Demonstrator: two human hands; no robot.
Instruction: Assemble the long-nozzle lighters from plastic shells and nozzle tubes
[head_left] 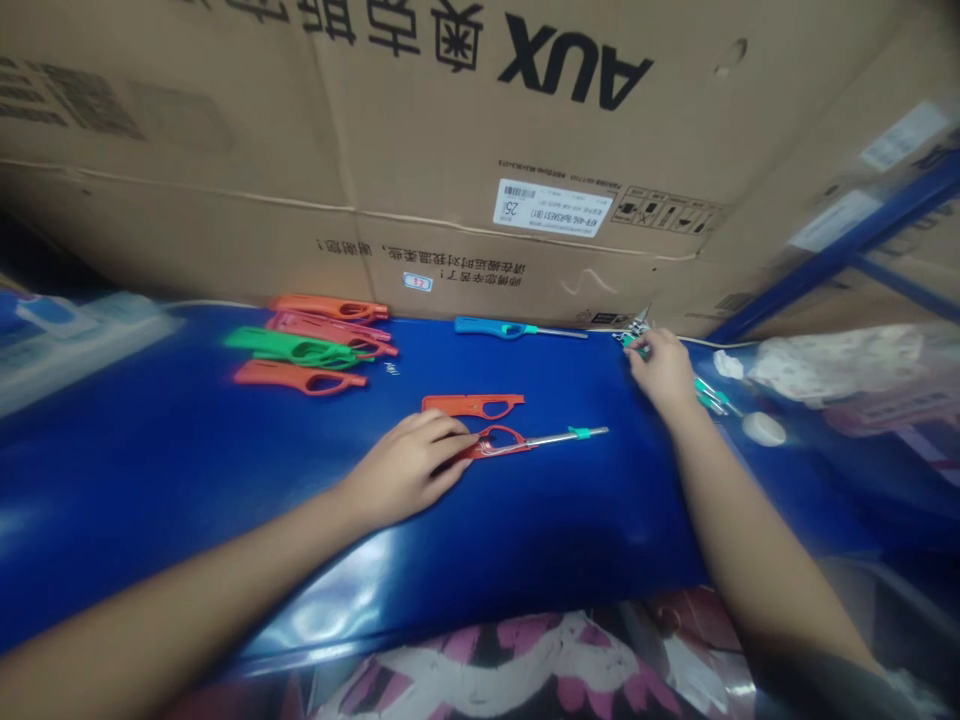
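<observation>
My left hand (412,465) is closed over the handle end of an orange lighter half-shell (502,437) lying on the blue surface. A metal tube (555,438) with a green collar extends rightward from that shell, and a thin wire shows in its loop. Just behind it rests another orange shell half (472,405). My right hand (664,370) reaches to the back right, fingertips pinched at a heap of small metal and green parts (637,328). What those fingers hold is hidden. Beneath the right wrist lie several metal tubes with green collars (711,397).
Orange, red and green lighter shells (307,348) lie at the back left, beside small metal bits (391,368). A blue long-necked lighter (495,328) lies before a large cardboard box (420,120). At right are a white round piece (763,429) and plastic bags (832,365).
</observation>
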